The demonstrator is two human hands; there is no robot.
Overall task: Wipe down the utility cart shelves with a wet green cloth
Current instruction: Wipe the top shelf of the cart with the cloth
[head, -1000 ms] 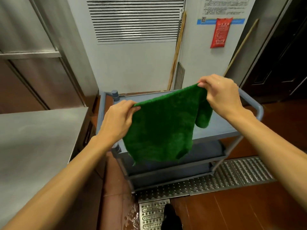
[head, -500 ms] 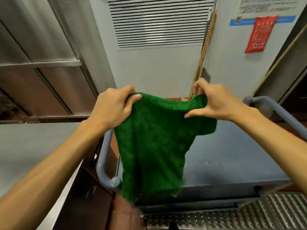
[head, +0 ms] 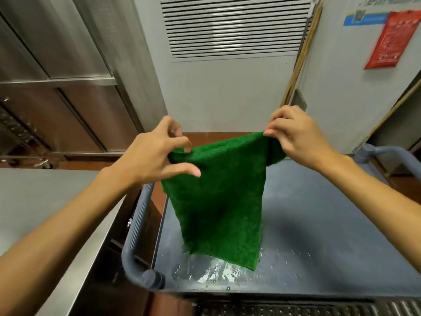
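The wet green cloth (head: 218,201) hangs spread out over the grey utility cart's top shelf (head: 330,224). Its lower edge reaches the shelf near the front, where water glistens. My left hand (head: 155,153) holds the cloth's upper left corner between thumb and fingers, the other fingers spread. My right hand (head: 296,135) pinches the upper right corner, and a fold of cloth droops below it. The cart's lower shelves are hidden from this angle.
The cart's ribbed grey handle (head: 139,224) curves down at the left, next to a stainless counter (head: 45,213). A second handle (head: 391,153) shows at the right. A white wall with a vent (head: 234,28) stands behind; wooden poles (head: 303,53) lean there. Metal floor grating (head: 296,310) lies below.
The view has moved closer over the cart. Both hands lowered the cloth so that its bottom edge now meets the wet shelf. My left fingers have spread wider.
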